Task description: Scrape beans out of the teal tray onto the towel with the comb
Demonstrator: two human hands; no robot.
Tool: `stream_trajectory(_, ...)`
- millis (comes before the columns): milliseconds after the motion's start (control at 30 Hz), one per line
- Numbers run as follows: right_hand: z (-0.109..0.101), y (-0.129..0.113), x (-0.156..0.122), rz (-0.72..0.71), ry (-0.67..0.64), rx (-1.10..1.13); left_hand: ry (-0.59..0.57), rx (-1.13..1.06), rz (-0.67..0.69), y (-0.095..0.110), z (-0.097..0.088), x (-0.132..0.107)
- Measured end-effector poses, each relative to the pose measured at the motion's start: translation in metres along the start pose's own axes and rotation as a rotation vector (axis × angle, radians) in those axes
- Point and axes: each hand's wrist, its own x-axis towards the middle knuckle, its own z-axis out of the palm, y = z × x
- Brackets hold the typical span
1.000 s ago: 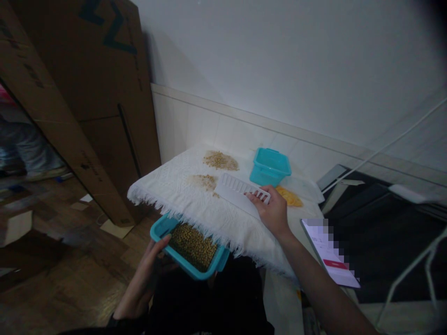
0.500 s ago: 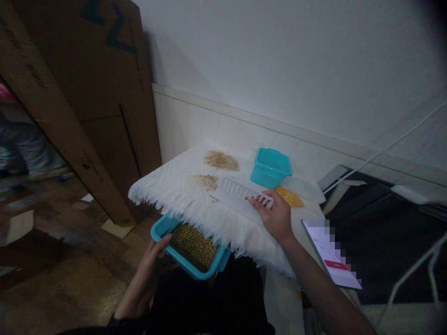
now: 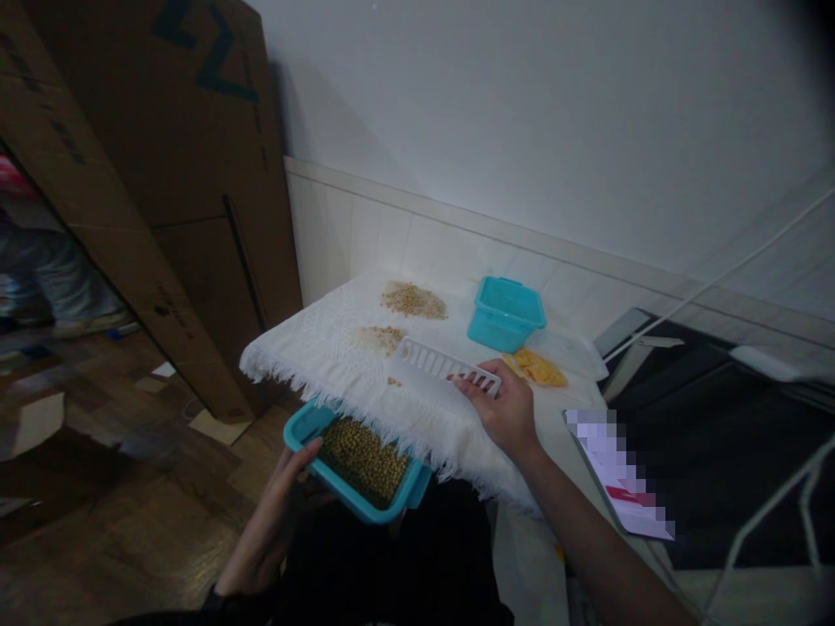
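My left hand (image 3: 297,469) grips the rim of a turquoise plastic basket (image 3: 362,510), thumb on top, below the table's front edge. Many round, tan beans (image 3: 365,456), like soybeans, lie inside it. My right hand (image 3: 505,409) is closed on the slotted edge of a white plastic panel (image 3: 424,374), which rests low against the white fringed cloth (image 3: 313,335). Just beyond the panel's left end is a small scatter of beans (image 3: 384,337), with a few more by its near edge. A larger bean patch (image 3: 414,300) lies farther back.
A second turquoise basket (image 3: 499,333) stands at the back right, beside a crumpled yellow bag (image 3: 538,367). A tablet with a lit screen (image 3: 619,474) lies at the right, near white cables (image 3: 724,278). A tall cardboard box (image 3: 176,217) stands left of the table.
My right hand has drawn the white panel a little left and toward me, nearer the cloth's front edge. A few beans sit closer to that edge. The left hand and basket have hardly moved.
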Motion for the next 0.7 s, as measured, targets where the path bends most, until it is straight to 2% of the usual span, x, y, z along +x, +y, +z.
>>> stream_trajectory(133, -0.001, 0.000, -0.003, 0.013, 0.003, 0.017, 0.009, 0.000, 0.000, -0.003, 0.000, 0.004)
stream_trajectory(300, 0.000, -0.001, -0.006, 0.009, -0.074, 0.029, 0.012, -0.013, -0.002, -0.002, -0.001, 0.004)
stream_trajectory(700, 0.012, -0.017, -0.009, -0.014, -0.102, 0.076, 0.004, -0.014, -0.012, -0.002, -0.002, 0.005)
